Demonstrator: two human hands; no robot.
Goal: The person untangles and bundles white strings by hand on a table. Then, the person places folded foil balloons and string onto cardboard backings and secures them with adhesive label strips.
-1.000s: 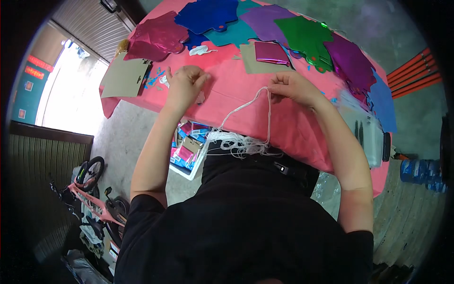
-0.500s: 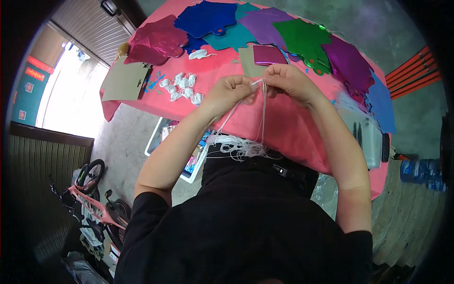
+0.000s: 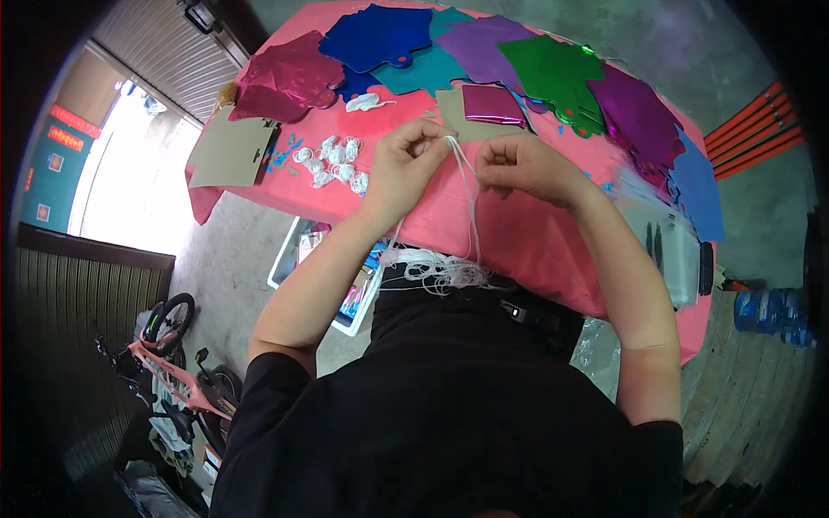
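Observation:
My left hand (image 3: 406,173) is closed in a pinch on white string (image 3: 460,154), whose looped end sticks up at the fingertips. Just to the right, my right hand (image 3: 528,168) has its fingers curled together where the strands bend at their tips; its exact hold is partly hidden. From there the strands hang to a loose tangle of white string (image 3: 440,266) on my lap at the table edge. Several small wound bundles of white string (image 3: 332,160) lie left of my left hand. Another white bundle (image 3: 367,102) lies farther back.
Shiny foil sheets in blue (image 3: 376,36), green (image 3: 553,78) and purple (image 3: 637,116) fan across the back of the pink-covered table (image 3: 535,242). Cardboard (image 3: 229,151) lies at the left, a clear plastic pack (image 3: 669,250) at the right. A white bin (image 3: 285,250) stands below.
My hands have moved apart, the left one shifting slightly left. The string's looped end now shows above the left fingertips, and the strands run slanted between the hands.

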